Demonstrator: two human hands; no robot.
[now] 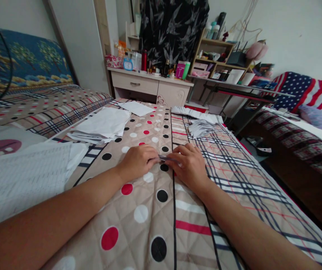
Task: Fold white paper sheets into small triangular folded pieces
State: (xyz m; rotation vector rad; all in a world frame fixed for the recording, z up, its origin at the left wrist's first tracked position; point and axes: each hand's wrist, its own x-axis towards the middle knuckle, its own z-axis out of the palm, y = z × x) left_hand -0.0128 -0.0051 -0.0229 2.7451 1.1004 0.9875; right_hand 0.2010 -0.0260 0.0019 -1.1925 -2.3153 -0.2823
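Both my hands rest on a quilted bedspread with dots and plaid stripes. My left hand and my right hand meet at the middle, fingers curled, pinching a small thin folded piece of paper between them. The piece lies low against the spread, and most of it is hidden by my fingers.
A stack of white sheets lies to the far left, a printed sheet nearer left, one loose sheet further back, and a heap of folded papers to the far right. A dresser and cluttered shelves stand beyond. The bed's edge drops off at right.
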